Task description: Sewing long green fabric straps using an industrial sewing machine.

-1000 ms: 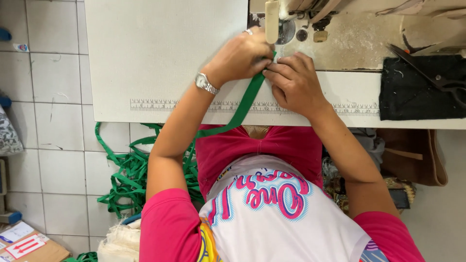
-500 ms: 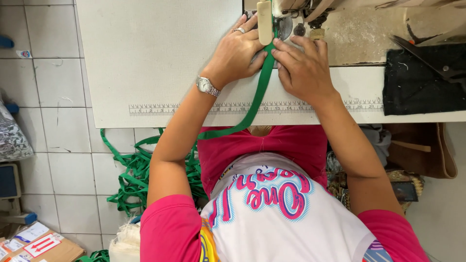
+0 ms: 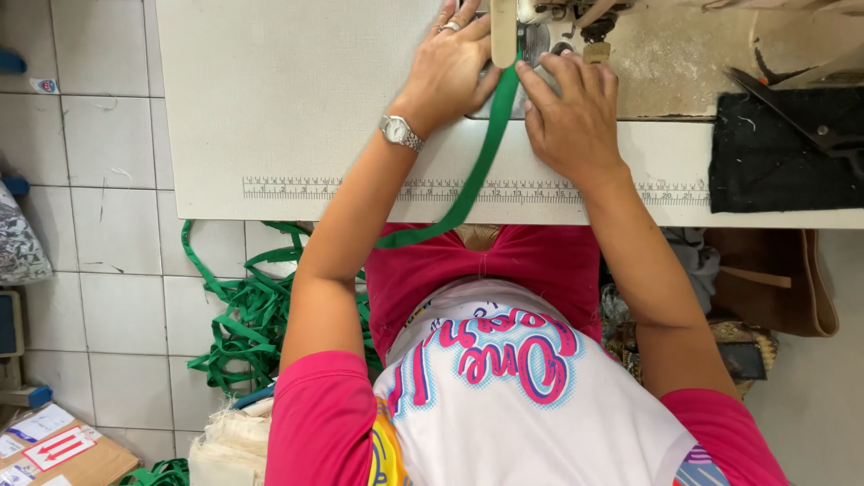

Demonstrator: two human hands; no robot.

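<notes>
Green strap (image 3: pixel 477 171) between both hands; black cloth (image 3: pixel 783 148) and scissors (image 3: pixel 792 112) rightward.

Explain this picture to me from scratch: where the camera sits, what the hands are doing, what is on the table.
The view comes from a camera on the person's head, looking straight down at their arms and lap. The white table carries a sewing machine at its top edge and a printed ruler strip near the front. A green strap runs up from a tangled green pile on the tiled floor, over the table edge and to the machine. The left hand, with a wristwatch, and the right hand lie flat on either side of the strap, pressing and guiding rather than taking a closed grip. Scissors rest on a black cloth to the right.
</notes>
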